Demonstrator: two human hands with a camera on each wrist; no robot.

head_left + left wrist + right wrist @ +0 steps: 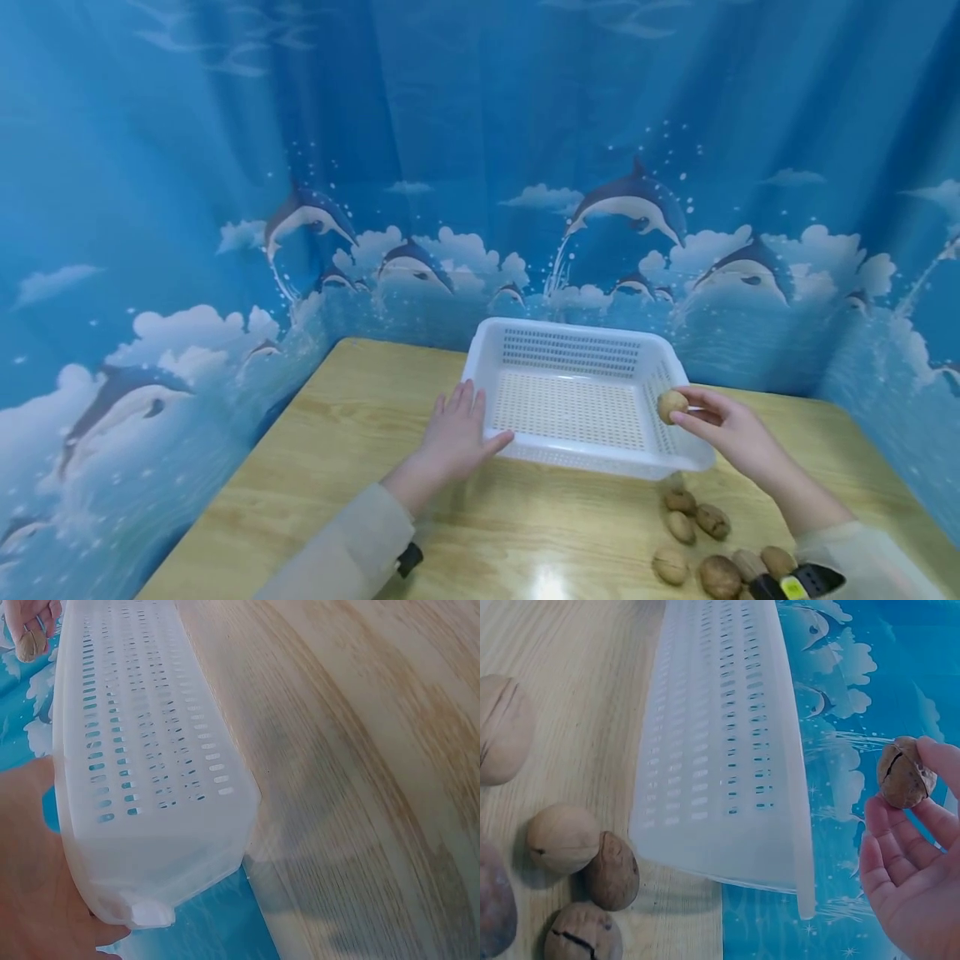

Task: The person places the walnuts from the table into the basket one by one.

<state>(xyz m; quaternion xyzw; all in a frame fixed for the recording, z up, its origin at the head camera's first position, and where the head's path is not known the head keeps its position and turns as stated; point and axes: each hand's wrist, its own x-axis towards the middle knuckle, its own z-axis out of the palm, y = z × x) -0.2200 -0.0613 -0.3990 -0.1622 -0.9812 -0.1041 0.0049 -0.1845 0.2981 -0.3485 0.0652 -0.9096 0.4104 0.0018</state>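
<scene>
My right hand (738, 433) pinches a walnut (672, 407) between thumb and fingertips, over the right end of a white plastic basket (600, 446). A dark crack runs across this walnut's shell (906, 774) in the right wrist view. The basket's slotted floor shows bare in the head view. At the basket's left end, my left hand (459, 433) rests on the rim with fingers extended and thumb along the front edge. Several more walnuts (681, 527) lie on the table in front of the basket's right corner, some partly hidden by my right wrist.
The wooden table (360, 417) runs beneath the basket. Blue curtains (465, 150) printed with dolphins and clouds hang behind and at both sides. A dark band with a yellow-green piece (793, 587) circles my right wrist, close by the loose walnuts.
</scene>
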